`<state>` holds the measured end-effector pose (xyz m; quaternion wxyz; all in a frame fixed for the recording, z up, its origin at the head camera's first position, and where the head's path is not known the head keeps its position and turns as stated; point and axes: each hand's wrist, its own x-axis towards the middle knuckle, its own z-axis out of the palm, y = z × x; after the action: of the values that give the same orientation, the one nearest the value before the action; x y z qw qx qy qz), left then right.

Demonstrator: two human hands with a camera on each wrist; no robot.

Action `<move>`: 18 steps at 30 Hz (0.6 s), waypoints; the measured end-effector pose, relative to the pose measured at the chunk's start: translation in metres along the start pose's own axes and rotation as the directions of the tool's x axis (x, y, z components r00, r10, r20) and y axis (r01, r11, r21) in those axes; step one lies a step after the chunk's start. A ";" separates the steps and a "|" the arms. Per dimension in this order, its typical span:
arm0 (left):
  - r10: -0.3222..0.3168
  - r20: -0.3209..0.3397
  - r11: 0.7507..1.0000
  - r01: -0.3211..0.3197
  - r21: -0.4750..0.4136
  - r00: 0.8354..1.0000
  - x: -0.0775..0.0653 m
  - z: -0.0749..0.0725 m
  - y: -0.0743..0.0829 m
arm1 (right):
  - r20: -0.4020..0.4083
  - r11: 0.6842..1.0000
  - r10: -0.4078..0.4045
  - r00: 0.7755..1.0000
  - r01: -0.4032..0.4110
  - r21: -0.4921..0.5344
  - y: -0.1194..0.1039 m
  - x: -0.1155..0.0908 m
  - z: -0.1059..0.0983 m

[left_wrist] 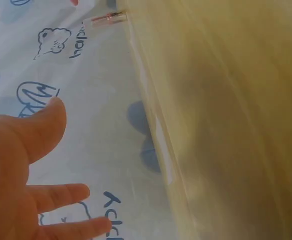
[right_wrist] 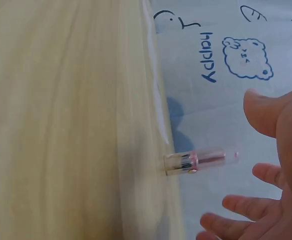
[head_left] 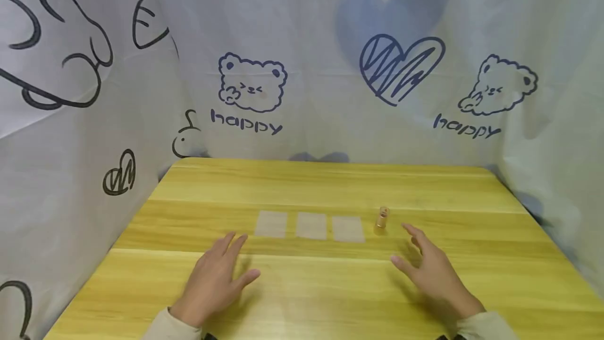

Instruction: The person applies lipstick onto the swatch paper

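A small lipstick [head_left: 381,218] stands upright on the wooden table, right of a row of pale square sheets. Its see-through cap and pinkish middle show in the right wrist view, where the lipstick [right_wrist: 201,160] appears sideways. My right hand [head_left: 434,272] is nearest to it, apart from it, with fingers spread and nothing held. The left hand [head_left: 212,279] hovers over the table's left part, fingers extended, thumb out to the side. Closest to that hand is the leftmost sheet [head_left: 271,224]. Beside it lie the middle sheet [head_left: 311,225] and the right sheet [head_left: 348,229].
The yellow wooden table [head_left: 302,298] reaches back to a white cloth curtain [head_left: 321,93] bearing bear, heart and "happy" drawings. More white cloth [head_left: 61,182] closes off the left side, and cloth [head_left: 561,119] also hangs along the right.
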<state>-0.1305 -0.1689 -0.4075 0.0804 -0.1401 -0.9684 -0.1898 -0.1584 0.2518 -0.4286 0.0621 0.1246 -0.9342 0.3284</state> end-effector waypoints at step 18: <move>0.027 0.094 0.979 -0.007 -0.202 0.995 0.049 0.007 -0.008 | 0.052 0.972 0.061 0.997 -0.071 0.223 0.016 0.038 0.002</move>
<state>-0.1795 -0.1611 -0.4066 0.0206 -0.1648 -0.9458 -0.2790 -0.1995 0.2555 -0.4324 0.0156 0.1070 -0.8959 0.4308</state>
